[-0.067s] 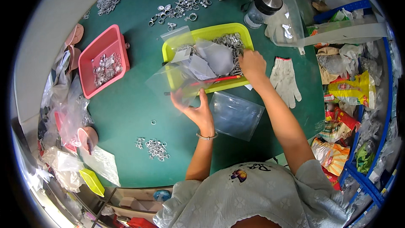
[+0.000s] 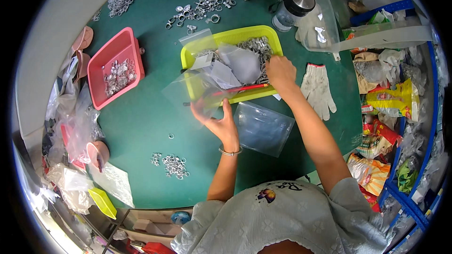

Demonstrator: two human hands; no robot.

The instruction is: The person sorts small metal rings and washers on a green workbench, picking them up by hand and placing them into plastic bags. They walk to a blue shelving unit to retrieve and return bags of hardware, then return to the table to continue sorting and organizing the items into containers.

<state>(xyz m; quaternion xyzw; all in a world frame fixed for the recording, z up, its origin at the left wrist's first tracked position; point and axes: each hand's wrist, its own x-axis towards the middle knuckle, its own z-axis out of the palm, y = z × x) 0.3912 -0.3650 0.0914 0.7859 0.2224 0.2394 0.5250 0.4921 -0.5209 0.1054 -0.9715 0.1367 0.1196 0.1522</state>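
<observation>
A yellow-green basket stands before me, holding many silvery rings, white paper slips, a clouded plastic bag and a red pencil-like stick. My right hand reaches over the basket's right end, fingers curled down at the rings; its fingertips are hidden. At the front left, my left hand has a clear plastic bag between raised thumb and fingers, which show blurred through the film. Another clear bag lies flat on the green table between my forearms.
A pink tray with rings sits left. Ring piles lie near and far. To the right are a white glove, a lidded jar and a clear plastic box. Blue shelving with packets stands beyond the right edge.
My right hand has shifted very slightly to the left at the rings. My left hand and the clear bag look the same.
</observation>
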